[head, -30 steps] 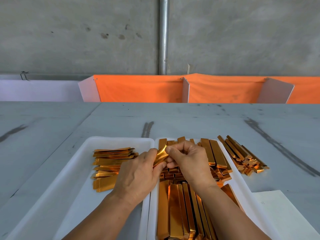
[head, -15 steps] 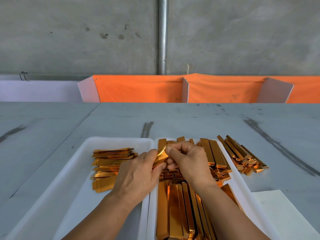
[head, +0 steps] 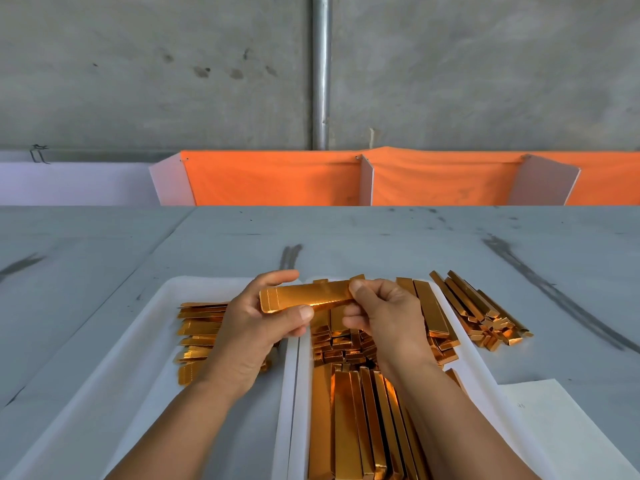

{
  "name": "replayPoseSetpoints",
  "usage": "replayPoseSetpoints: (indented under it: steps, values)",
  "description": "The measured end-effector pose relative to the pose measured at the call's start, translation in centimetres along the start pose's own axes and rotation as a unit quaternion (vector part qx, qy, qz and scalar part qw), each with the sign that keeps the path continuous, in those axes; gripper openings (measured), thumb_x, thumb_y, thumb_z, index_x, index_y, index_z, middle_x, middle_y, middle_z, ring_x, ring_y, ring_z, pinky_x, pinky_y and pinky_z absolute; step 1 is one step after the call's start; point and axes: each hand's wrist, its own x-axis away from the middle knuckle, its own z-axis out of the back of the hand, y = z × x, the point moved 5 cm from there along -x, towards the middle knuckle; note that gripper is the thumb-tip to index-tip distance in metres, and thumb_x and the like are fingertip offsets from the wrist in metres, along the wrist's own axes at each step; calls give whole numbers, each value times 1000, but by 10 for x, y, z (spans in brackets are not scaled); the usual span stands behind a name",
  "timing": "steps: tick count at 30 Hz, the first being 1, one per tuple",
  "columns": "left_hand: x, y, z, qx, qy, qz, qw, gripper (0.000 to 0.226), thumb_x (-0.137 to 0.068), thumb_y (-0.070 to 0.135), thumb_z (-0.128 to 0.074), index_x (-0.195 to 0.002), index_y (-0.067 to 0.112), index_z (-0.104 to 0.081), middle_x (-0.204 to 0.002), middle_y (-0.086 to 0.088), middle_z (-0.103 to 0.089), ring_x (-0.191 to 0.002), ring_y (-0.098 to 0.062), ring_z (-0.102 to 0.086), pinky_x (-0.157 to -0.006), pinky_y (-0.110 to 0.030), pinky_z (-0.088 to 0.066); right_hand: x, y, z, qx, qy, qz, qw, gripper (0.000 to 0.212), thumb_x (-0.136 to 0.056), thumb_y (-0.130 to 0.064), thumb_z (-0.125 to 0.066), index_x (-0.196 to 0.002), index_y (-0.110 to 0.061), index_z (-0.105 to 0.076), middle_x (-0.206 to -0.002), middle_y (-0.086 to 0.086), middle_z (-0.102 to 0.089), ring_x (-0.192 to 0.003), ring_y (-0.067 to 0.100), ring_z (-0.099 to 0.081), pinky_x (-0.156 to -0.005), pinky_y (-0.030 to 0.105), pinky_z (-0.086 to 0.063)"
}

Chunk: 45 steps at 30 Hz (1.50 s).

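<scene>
Clamping a grip on each end of the gold strip (head: 304, 297), the left hand (head: 242, 336) and right hand (head: 389, 318) should pull it straight and press its folds evenly flat.

Grey table bears two trays and a loose heap of strips

The scuffed, dark-streaked table (head: 346, 237) carries two white trays side by side, touching: the left tray (head: 138, 393) and the right tray (head: 485, 382). Just beside the right tray, gold strips (head: 481, 313) lie heaped on the bare top. A white sheet (head: 561, 427) lies against that tray's near right edge.
</scene>
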Motion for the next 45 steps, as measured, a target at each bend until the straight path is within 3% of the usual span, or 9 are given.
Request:
replayPoseSetpoints:
  steps: [3,9,14,17,20,24,29,34,45]
  values:
    - [-1,1,-4,56,-33,3,998,50,-65,17,-88,-108,34,-71,-93,0,-70,-92,-19,-69,-73,-26,-55,0,2,-3,-2,-25,-16,1000,9,-96,-18,-62,-98,-11,-68,-61,0,-69,-55,10,-66,-58,19,-55]
    - [-1,2,-6,53,-40,-13,998,49,-61,28,-88,-106,35,-72,-92,3,-73,-86,-14,-69,-70,-24,-55,6,4,-14,56,-97,-22,993,9,-98,-18,-59,-100,-12,-66,-65,3,-70,-53,12,-64,-56,21,-55]
    - [-5,2,3,0,30,-52,998,32,-63,37,-82,-93,33,-73,-96,7,-73,-95,-6,-67,-78,-21,-51,12,4,-22,102,-153,-22,983,13,-99,-20,-59,-95,-11,-67,-69,4,-70,-50,12,-61,-49,22,-52]
    - [-4,4,6,-37,46,-75,995,25,-72,47,-75,-89,31,-66,-90,12,-70,-82,-9,-67,-66,-19,-52,12,4,-21,135,-146,-5,980,12,-98,-22,-59,-95,-14,-67,-70,3,-71,-47,11,-59,-48,22,-50]
    - [-1,3,5,-148,63,-92,983,30,-81,64,-63,-87,35,-54,-78,6,-64,-72,-12,-65,-60,-32,-53,12,2,-20,152,-130,20,980,12,-98,-24,-60,-94,-17,-67,-72,3,-71,-46,11,-57,-47,22,-49]
    - [1,-2,3,-315,80,-84,942,42,-77,70,-47,-90,30,-47,-68,-1,-58,-63,-17,-63,-61,-43,-56,12,-2,-19,148,-103,58,982,9,-96,-23,-62,-91,-20,-68,-74,5,-69,-50,10,-58,-46,22,-47]
    - [1,-6,-1,-471,72,-72,876,45,-80,69,-33,-93,27,-42,-62,4,-50,-55,-10,-54,-48,-25,-45,14,-6,-19,118,-94,98,984,10,-94,-17,-65,-90,-25,-70,-69,3,-64,-53,10,-57,-46,18,-45]
    - [4,-5,-7,-537,57,-79,838,40,-82,68,-30,-90,30,-34,-60,9,-43,-50,-6,-44,-44,-16,-25,16,-6,-20,125,-91,112,982,21,-94,-15,-65,-94,-35,-71,-74,-3,-65,-59,6,-58,-49,12,-44]
    - [8,1,-18,-653,41,-148,741,42,-89,65,-29,-103,28,-41,-75,12,-46,-57,-7,-45,-44,-14,-21,17,-2,-25,132,-160,56,977,14,-95,-14,-62,-98,-24,-71,-70,-8,-66,-55,3,-58,-48,19,-45]
